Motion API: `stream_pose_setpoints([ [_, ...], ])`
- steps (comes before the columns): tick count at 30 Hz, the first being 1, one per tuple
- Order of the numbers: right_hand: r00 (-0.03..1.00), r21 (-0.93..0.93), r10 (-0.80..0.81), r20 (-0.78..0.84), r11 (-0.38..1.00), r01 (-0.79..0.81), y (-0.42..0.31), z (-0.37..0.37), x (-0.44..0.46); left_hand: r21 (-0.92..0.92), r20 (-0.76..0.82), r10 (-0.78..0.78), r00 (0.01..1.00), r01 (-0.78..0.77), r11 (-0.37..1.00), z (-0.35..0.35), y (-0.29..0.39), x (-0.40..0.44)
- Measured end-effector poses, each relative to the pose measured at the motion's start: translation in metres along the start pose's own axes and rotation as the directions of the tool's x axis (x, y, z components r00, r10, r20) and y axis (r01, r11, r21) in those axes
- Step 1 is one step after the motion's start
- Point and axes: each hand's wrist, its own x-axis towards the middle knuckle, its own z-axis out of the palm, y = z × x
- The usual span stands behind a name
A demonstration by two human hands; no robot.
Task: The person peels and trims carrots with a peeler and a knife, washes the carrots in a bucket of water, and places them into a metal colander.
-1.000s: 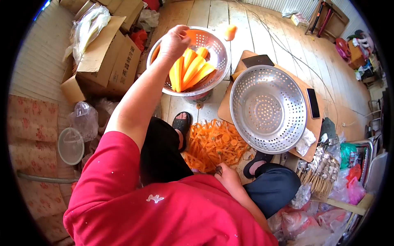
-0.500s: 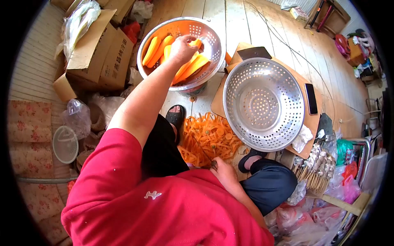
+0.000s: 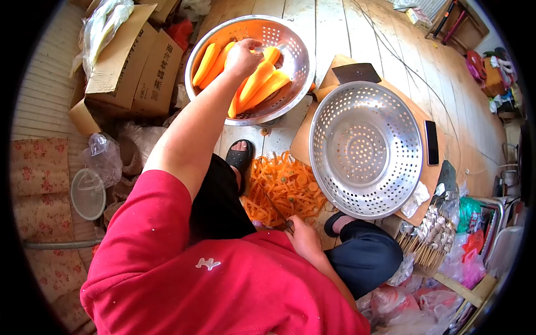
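My left hand [image 3: 243, 59] is inside a metal colander [image 3: 306, 72], over several peeled carrots [image 3: 258, 85]. Its fingers are loosely bent and apart, beside a carrot end, with no carrot visibly gripped. Low in front of my shirt, my right hand [image 3: 305, 237] is closed around the dark handle of a thin, long blade that looks like a knife [image 3: 273, 205], seen nearly edge-on. Beneath the blade, a heap of orange carrot peelings [image 3: 287, 187] covers the floor between my feet.
A second, larger colander [image 3: 365, 148] rests on a wooden board [image 3: 301, 139] to the right. A dark cleaver blade [image 3: 356, 73], a phone [image 3: 431, 143] and a crumpled white tissue [image 3: 416, 200] lie around it. Skewers [image 3: 427, 240] sit lower right; cardboard boxes [image 3: 131, 70] stand left.
My left hand has drawn back a little to the left from the carrot it was touching, which now lies in the colander. My right hand stays low with the blade. The view has shifted slightly.
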Motion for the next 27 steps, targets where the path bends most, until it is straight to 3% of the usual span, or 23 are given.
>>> stream_pose_setpoints([
  [4,0.999,0.004,0.032,0.029,0.999,-0.033,0.006,0.002,0.005,0.069,-0.020,0.004,1.000,-0.003,0.998,0.004,-0.008,0.016],
  [6,0.999,0.022,0.038,0.031,0.999,-0.039,0.009,0.002,0.007,0.311,0.065,-0.041,0.997,0.019,0.950,0.006,-0.002,0.024],
  [7,0.996,0.021,0.071,0.056,0.997,-0.072,0.008,0.000,0.008,0.310,0.068,-0.042,0.997,0.019,0.951,0.011,0.001,0.027],
  [9,0.991,0.019,0.108,0.079,0.994,-0.110,0.008,-0.003,0.010,0.600,0.098,0.007,0.995,-0.065,0.797,0.023,0.007,0.034],
  [10,0.987,0.023,0.132,0.088,0.991,-0.134,0.007,-0.004,0.011,0.598,0.101,0.007,0.995,-0.066,0.799,0.029,0.010,0.039],
  [12,0.983,0.027,0.160,0.094,0.986,-0.163,0.007,-0.009,0.014,0.773,0.215,-0.099,0.972,-0.107,0.625,0.042,0.014,0.051],
  [13,0.962,0.046,0.227,0.151,0.971,-0.236,0.008,-0.012,0.017,0.780,0.227,-0.117,0.967,-0.109,0.616,0.048,0.012,0.054],
  [14,0.934,0.061,0.291,0.209,0.949,-0.309,0.008,-0.014,0.019,0.779,0.232,-0.114,0.966,-0.114,0.617,0.053,0.013,0.061],
  [17,0.952,0.092,0.273,0.138,0.953,-0.287,0.016,-0.011,0.020,0.737,0.310,-0.315,0.897,-0.017,0.676,0.063,0.011,0.076],
  [21,0.958,0.178,0.274,0.080,0.942,-0.284,0.015,-0.012,0.021,0.682,0.356,-0.324,0.876,-0.007,0.732,0.058,0.012,0.076],
  [24,0.959,0.151,0.273,0.080,0.947,-0.282,0.005,-0.018,0.019,0.620,0.332,-0.238,0.913,-0.021,0.784,0.047,0.015,0.066],
  [26,0.963,0.147,0.259,0.070,0.953,-0.266,-0.003,-0.022,0.017,0.280,0.271,0.115,0.956,-0.193,0.940,0.035,0.006,0.061],
  [27,0.967,0.144,0.246,0.062,0.957,-0.253,-0.006,-0.021,0.015,0.039,0.196,0.310,0.930,-0.323,0.946,0.023,0.009,0.052],
])
